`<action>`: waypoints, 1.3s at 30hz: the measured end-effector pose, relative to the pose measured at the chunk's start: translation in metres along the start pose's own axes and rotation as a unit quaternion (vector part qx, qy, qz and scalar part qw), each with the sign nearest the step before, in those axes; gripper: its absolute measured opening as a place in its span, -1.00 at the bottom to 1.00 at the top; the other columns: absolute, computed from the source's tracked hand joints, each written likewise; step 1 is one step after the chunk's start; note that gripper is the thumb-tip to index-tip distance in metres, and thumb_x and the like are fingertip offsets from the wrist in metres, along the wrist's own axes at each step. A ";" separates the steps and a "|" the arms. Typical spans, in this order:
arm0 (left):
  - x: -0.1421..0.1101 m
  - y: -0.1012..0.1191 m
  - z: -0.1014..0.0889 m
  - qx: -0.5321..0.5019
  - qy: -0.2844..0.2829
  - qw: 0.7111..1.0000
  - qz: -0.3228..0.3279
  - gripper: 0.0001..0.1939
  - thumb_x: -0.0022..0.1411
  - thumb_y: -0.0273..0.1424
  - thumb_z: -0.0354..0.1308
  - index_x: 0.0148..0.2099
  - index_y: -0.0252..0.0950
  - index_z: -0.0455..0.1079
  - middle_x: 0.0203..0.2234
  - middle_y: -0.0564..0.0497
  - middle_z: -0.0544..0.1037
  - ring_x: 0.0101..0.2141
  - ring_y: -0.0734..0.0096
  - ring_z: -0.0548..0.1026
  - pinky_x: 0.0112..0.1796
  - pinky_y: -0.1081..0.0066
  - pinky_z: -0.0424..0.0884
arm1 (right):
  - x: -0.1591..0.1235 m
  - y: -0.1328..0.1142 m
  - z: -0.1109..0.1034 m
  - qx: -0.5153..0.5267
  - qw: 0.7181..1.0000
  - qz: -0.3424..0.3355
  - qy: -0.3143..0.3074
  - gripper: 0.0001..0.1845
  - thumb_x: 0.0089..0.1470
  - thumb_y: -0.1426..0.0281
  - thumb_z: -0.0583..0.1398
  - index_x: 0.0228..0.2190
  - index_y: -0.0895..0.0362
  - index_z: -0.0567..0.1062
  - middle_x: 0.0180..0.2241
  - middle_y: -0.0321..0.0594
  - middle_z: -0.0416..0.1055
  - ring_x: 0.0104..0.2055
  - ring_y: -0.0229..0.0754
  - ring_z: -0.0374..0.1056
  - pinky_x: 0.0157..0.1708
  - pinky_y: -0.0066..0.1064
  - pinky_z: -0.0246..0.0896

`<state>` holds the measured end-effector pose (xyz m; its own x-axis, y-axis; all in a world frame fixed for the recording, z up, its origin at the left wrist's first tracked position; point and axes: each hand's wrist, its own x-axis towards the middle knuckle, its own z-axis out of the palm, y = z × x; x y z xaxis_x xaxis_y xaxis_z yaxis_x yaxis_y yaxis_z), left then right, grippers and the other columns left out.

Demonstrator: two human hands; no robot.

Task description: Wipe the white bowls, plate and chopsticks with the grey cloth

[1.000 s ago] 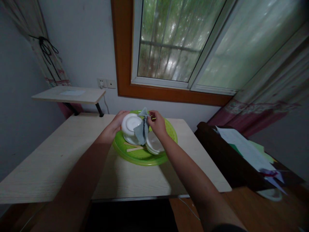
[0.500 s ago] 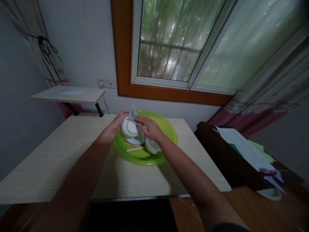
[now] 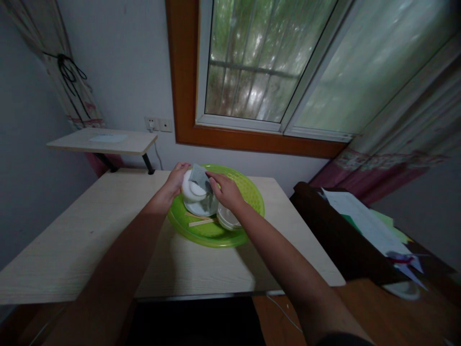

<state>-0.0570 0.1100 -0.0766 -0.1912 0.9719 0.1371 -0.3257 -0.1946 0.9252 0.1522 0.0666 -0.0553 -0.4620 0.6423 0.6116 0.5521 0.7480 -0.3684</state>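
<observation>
My left hand (image 3: 177,179) grips a white bowl (image 3: 190,190) by its left side, its underside tilted toward me. Against the bowl's base my right hand (image 3: 227,190) presses a grey-green cloth (image 3: 199,176), fingers closed on the cloth's right edge. Beneath them lies a round green tray (image 3: 201,239) with a raised rim. On the tray, below the held bowl, is a white plate (image 3: 200,208). Chopsticks (image 3: 200,222) lie near its front. A second white bowl (image 3: 226,219) stands on the right, partly covered by my right wrist.
The tray stands on a pale wooden table (image 3: 151,271). A small raised shelf (image 3: 104,139) is at the back left, below a wall socket (image 3: 158,124). A window (image 3: 252,62) fills the wall behind. Papers (image 3: 360,221) lie on a dark brown surface to the right.
The cloth has shifted from standing up at the bowl's top edge to lying flatter over its base. My right hand has moved slightly right; the left still holds the bowl.
</observation>
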 end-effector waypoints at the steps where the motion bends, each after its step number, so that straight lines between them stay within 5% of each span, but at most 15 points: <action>1: 0.001 0.001 -0.001 0.001 0.012 1.000 0.004 -0.79 0.14 -0.34 0.24 -0.20 -0.27 0.32 -0.42 0.08 0.44 -0.47 0.48 0.41 -0.43 0.48 0.35 | 0.000 0.001 -0.001 0.006 1.000 0.015 0.007 -0.55 0.39 0.25 -0.03 0.10 0.13 0.49 0.08 -0.08 0.51 0.13 -0.12 0.42 0.20 -0.25 0.24; 10: -0.006 0.010 0.005 0.016 0.022 0.999 0.027 -0.81 0.23 -0.36 0.14 -0.10 -0.23 0.28 -0.39 0.03 0.50 -0.46 0.44 0.45 -0.46 0.48 0.32 | -0.002 0.000 -0.003 -0.005 0.999 0.049 0.004 -0.53 0.41 0.26 -0.06 0.09 0.15 0.51 0.07 -0.08 0.52 0.10 -0.12 0.45 0.15 -0.27 0.28; 18: -0.010 0.009 0.008 0.042 -0.006 0.999 0.017 -0.72 0.11 -0.45 0.13 -0.09 -0.22 0.28 -0.45 0.10 0.45 -0.50 0.44 0.42 -0.47 0.47 0.34 | -0.002 -0.010 -0.001 -0.060 0.988 -0.134 -0.044 -0.53 0.33 0.32 0.07 0.21 0.16 0.37 0.26 -0.06 0.31 0.32 -0.06 0.18 0.32 -0.08 0.07; 27: -0.014 0.012 0.003 0.024 -0.050 0.998 0.011 -0.69 0.14 -0.39 0.17 -0.05 -0.20 0.25 -0.41 0.08 0.47 -0.48 0.43 0.43 -0.49 0.47 0.30 | -0.006 -0.022 0.001 -0.090 0.948 -0.278 -0.125 -0.56 0.27 0.31 0.12 0.13 0.14 0.47 0.17 -0.09 0.42 0.32 0.00 0.17 0.30 -0.02 0.07; 32: -0.009 0.008 0.000 0.004 -0.040 0.999 0.014 -0.72 0.11 -0.40 0.16 -0.09 -0.22 0.26 -0.45 0.11 0.43 -0.51 0.46 0.39 -0.50 0.48 0.28 | -0.004 -0.020 0.004 -0.091 0.956 -0.260 -0.100 -0.55 0.30 0.35 0.08 0.17 0.18 0.42 0.22 -0.08 0.37 0.35 -0.03 0.12 0.35 -0.07 0.01; 39: -0.010 0.010 0.008 0.027 0.001 0.999 0.039 -0.70 0.11 -0.41 0.15 -0.08 -0.23 0.27 -0.40 0.07 0.46 -0.46 0.43 0.44 -0.43 0.46 0.34 | -0.002 -0.006 0.005 -0.019 0.995 -0.098 -0.021 -0.53 0.36 0.33 0.01 0.22 0.15 0.34 0.27 -0.03 0.29 0.33 -0.11 0.17 0.34 -0.12 0.06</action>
<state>-0.0510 0.0996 -0.0654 -0.2162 0.9537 0.2092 -0.2592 -0.2626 0.9294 0.1461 0.0621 -0.0577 -0.5923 0.4912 0.6387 0.4735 0.8535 -0.2174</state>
